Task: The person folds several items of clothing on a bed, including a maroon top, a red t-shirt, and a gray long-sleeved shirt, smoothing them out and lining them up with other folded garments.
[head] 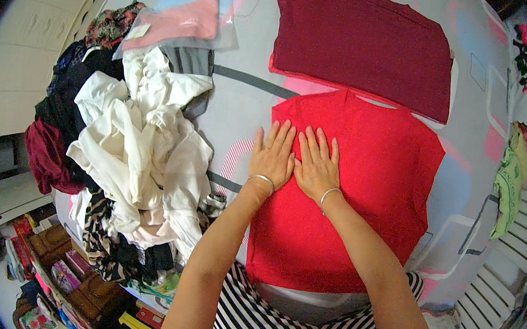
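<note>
A bright red knit top point(364, 191) lies spread out before me, its sleeves not showing at the sides. My left hand point(271, 158) rests palm down across its left edge, the fingers pointing away from me. Beside it, my right hand point(317, 168) is flat on the red cloth, thumb close to the left thumb. Neither hand grips anything. Beyond the red top's upper edge is a stack of folded garments, a dark maroon one point(362, 43) on top and a strip of red showing underneath.
To the left is a heap of rumpled white clothes point(143, 135), with black clothes point(103, 66) and a maroon garment point(50, 153) behind. A clear plastic bag with pink cloth point(182, 21) lies above. All rest on a patterned grey bedsheet point(245, 108). Boxes point(98, 302) stand lower left.
</note>
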A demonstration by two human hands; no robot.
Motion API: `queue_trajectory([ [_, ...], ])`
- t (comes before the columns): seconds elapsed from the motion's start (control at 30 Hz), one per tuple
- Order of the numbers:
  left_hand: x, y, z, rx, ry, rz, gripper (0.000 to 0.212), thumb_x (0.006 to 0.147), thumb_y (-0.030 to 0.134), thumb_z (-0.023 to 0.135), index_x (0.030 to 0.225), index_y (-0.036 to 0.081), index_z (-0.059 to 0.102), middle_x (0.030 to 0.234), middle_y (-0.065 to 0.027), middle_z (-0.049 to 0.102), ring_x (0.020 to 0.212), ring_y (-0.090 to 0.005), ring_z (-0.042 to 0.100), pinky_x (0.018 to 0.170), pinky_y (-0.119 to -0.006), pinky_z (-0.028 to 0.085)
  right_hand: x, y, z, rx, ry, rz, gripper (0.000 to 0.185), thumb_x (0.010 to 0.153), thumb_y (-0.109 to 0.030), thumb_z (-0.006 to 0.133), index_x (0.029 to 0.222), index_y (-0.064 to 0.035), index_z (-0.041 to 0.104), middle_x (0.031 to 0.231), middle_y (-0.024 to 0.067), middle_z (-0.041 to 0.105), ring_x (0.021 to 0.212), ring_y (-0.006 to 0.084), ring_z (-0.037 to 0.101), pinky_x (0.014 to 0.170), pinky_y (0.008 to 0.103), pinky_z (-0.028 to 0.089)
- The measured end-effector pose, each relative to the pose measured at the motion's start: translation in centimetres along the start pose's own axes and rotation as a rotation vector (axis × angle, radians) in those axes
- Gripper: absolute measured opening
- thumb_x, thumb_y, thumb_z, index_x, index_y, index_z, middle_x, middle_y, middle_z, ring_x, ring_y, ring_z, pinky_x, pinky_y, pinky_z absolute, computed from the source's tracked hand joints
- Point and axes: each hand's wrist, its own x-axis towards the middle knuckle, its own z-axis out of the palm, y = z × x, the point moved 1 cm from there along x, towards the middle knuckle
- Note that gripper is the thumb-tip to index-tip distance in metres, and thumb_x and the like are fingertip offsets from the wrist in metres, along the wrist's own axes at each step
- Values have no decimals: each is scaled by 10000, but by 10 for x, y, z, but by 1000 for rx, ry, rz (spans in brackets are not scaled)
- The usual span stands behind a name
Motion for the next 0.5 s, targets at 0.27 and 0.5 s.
queue_trajectory([
  [0.27,0,-1,-3,43,-75,-25,595,881,281,477,1448,180,327,1535,-81,233,1426,-295,174,1140,-534,95,-7,-3,7,52,2,-34,634,879,-313,506,1427,-42,337,1505,111,285,1401,304,212,1132,531,130],
  [0.5,-65,41,-30,107,-195,-47,598,910,396,475,1441,157,342,1540,-107,215,1423,-305,170,1136,-541,102,-83,3,-46,239,-176,42,550,942,-322,437,1436,-101,336,1512,119,264,1409,289,197,1152,486,116],
])
